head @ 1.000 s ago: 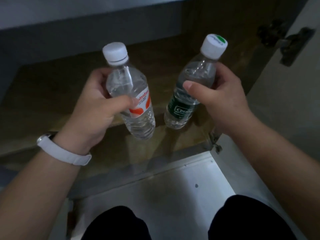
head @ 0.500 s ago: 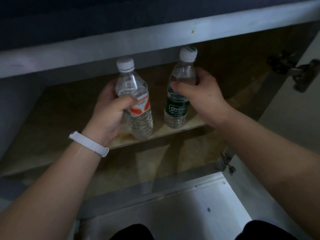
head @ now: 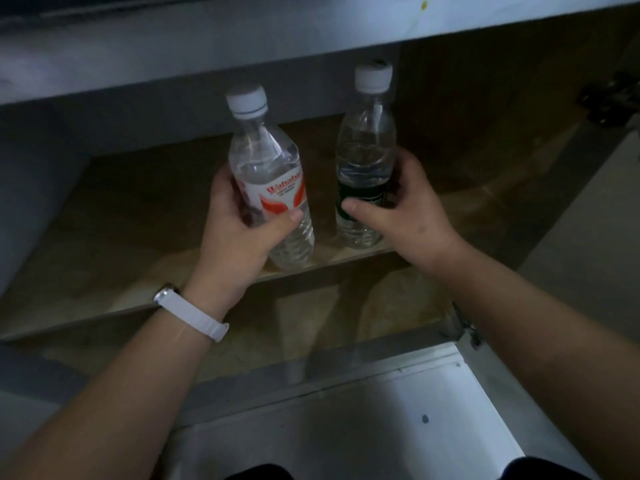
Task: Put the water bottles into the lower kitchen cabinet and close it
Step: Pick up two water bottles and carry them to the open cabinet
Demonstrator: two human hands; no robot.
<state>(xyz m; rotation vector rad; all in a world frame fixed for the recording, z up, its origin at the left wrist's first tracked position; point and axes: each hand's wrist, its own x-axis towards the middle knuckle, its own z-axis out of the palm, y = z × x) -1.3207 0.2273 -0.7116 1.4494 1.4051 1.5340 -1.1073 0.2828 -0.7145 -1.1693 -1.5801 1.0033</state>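
Far left, a white wristband (head: 194, 315) snug on the left wrist, forearm reaching up into the open lower cabinet. Left hand (head: 235, 233) wrapped round the red-labelled bottle (head: 273, 192), thumb across the front just under the label, fingers curled behind, clamped firm on the clear plastic. Bottle upright with a slight lean, white cap on, base down at the front edge of the wooden shelf (head: 121, 216) — touching it or a hair above, hard to tell in this dim light. Just beside it, a small gap between the two, the green-labelled bottle (head: 363, 178), upright, white cap on, standing on the same shelf a little further back. Right hand (head: 401, 209) closed on it from the right side, thumb pressed over the dark label, fingers round the far side. Further right, the dark hinge (head: 606, 105) up at the cabinet's side, and the open door (head: 588, 237) running down the edge.
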